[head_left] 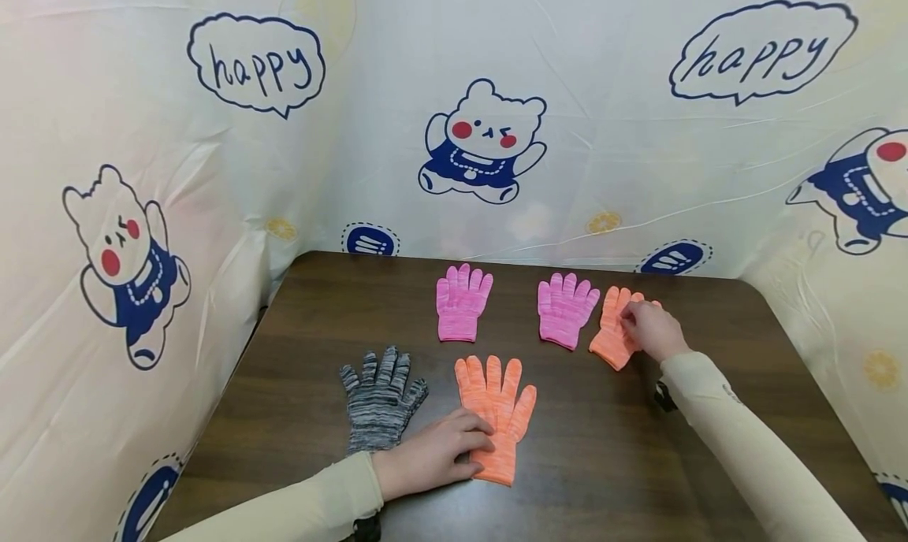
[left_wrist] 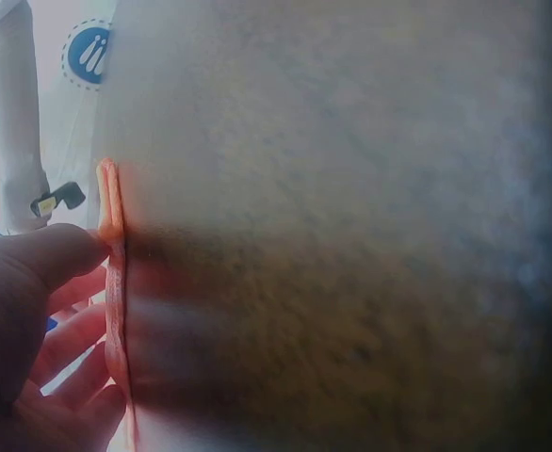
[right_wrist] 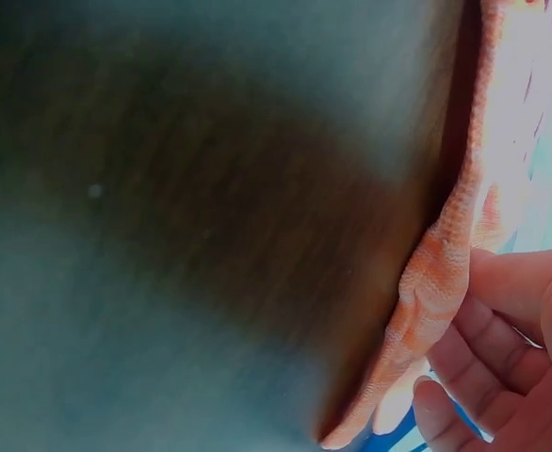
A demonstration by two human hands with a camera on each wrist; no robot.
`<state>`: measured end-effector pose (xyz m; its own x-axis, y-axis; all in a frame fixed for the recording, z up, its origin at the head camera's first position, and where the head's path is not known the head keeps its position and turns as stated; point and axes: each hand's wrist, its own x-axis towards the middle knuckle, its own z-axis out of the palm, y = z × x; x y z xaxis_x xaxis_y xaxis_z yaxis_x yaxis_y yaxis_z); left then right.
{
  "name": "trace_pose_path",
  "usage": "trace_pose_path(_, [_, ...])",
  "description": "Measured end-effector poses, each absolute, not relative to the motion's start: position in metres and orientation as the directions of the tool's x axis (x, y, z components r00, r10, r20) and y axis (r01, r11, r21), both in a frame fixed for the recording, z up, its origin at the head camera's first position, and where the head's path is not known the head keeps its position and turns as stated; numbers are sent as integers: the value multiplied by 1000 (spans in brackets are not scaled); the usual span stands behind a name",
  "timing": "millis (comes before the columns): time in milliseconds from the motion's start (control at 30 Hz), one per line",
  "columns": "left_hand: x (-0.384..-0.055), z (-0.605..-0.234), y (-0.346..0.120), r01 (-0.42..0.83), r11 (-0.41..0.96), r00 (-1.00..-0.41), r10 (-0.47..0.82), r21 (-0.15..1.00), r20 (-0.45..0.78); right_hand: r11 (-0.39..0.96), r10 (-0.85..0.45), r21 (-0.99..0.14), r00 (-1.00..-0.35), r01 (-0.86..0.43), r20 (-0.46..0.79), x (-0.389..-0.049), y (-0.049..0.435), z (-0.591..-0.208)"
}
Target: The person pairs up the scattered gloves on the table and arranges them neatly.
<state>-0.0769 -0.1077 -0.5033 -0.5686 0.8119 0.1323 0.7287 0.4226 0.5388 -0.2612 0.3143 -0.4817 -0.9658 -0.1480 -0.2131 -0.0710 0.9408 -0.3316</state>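
Two knitted orange gloves lie on the table. In the head view, my left hand (head_left: 445, 454) rests its bent fingertips on the left side of the nearer orange glove (head_left: 502, 420), which lies flat with its fingers spread. The left wrist view shows that glove edge-on as a thin strip (left_wrist: 116, 292), with thumb and fingertips against it. At the back right, my right hand (head_left: 656, 329) pinches the smaller orange glove (head_left: 612, 341) and covers its right side. Its cloth (right_wrist: 422, 306) bulges at the thumb and fingertips in the right wrist view.
A grey and black striped glove (head_left: 376, 416) lies left of the nearer orange glove, partly behind the left forearm. Two pink gloves, one at back centre (head_left: 461, 306) and one (head_left: 565, 309) beside the smaller orange glove, lie on the dark wooden table (head_left: 298, 416). A printed curtain (head_left: 603, 132) surrounds it.
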Motion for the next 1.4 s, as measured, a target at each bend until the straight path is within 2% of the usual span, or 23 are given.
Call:
trace_pose_path(300, [-78,-504,-107,729,424,-565,816,536,123,943,-135,-328,-966,-57,-219,-255,321,-477])
trace_pose_path(800, [-77,-502,-108,719,426,-567,817,550,109,935,-213,-326,-955,-138,-206,-229,316,-454])
trace_pose_path(1233, [-76,-501,-107,721,427,-569,814,546,115,914,-303,-332,-937,-234,-172,-193,299,-426])
trace_pose_path(1400, [-76,-500,-108,715,424,-569,815,556,110,889,-376,-327,-919,-321,-120,-177,290,-415])
